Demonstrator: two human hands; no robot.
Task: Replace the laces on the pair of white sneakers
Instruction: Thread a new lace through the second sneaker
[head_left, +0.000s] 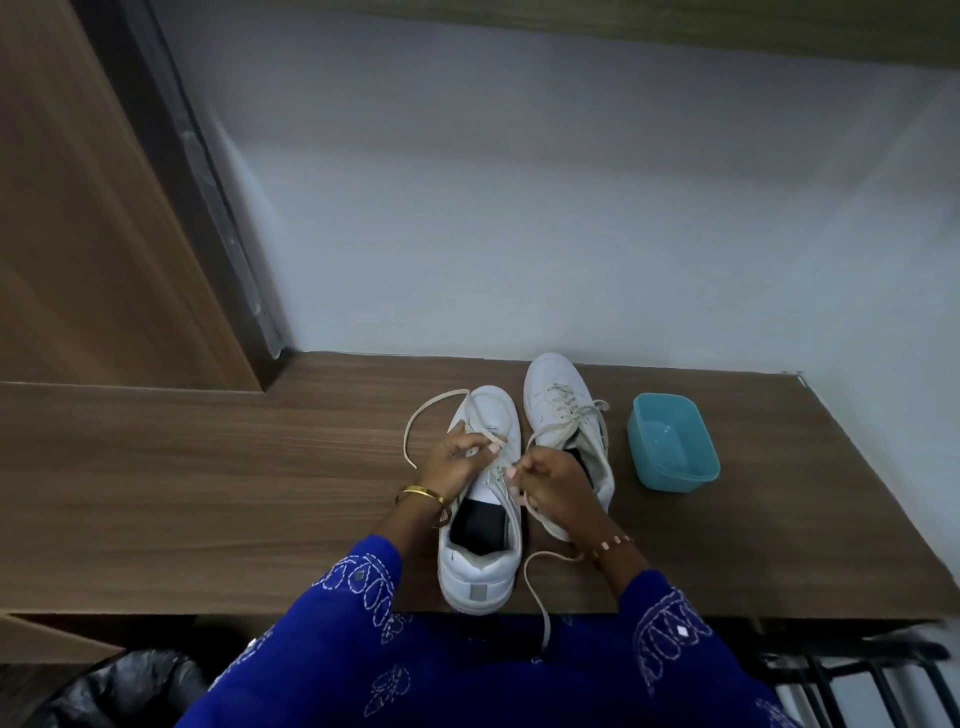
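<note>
Head view: two white sneakers on a wooden tabletop (208, 467), toes toward 12 o'clock. Near sneaker (480, 525) at centre, heel at the tabletop's 6 o'clock edge; second sneaker (563, 415) just beside it at 1 o'clock, laced and tied. Left hand (457, 462) pinched on a cream lace (421, 415) over the near sneaker's eyelets — lace looping out toward 10 o'clock. Right hand (550, 483) closed on the lace's other end, its tail trailing off the edge at 6 o'clock. Teal tub (672, 441) at 3 o'clock, apart from the sneakers. Blue embroidered sleeves (353, 597) below.
</note>
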